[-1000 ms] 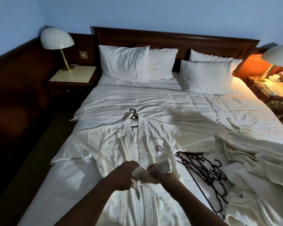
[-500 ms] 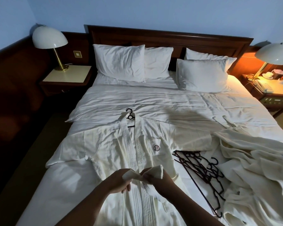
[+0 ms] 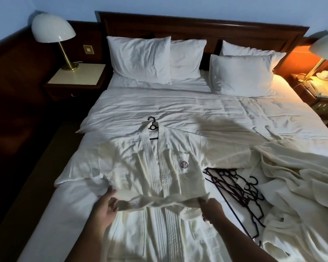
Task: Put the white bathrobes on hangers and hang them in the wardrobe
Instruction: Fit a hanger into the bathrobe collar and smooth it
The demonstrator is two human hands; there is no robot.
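A white bathrobe [image 3: 150, 167] lies flat on the bed, front up, with a round logo on its chest. A black hanger [image 3: 152, 124] is inside its collar, the hook sticking out at the top. The robe's belt [image 3: 159, 201] is stretched across the waist. My left hand [image 3: 106, 207] grips its left end and my right hand [image 3: 210, 208] grips its right end. A pile of black hangers [image 3: 239, 191] lies just right of the robe. More white bathrobes [image 3: 295, 186] are heaped at the right.
The bed [image 3: 178, 110] has several pillows [image 3: 140, 59] against a wooden headboard. A nightstand with a lamp [image 3: 53, 31] stands at the left. At the right, another nightstand holds a lit lamp [image 3: 326, 48] and a phone. No wardrobe is in view.
My hands were together at the robe's waist, working the belt. They have moved apart and now pull the belt ends out to either side.
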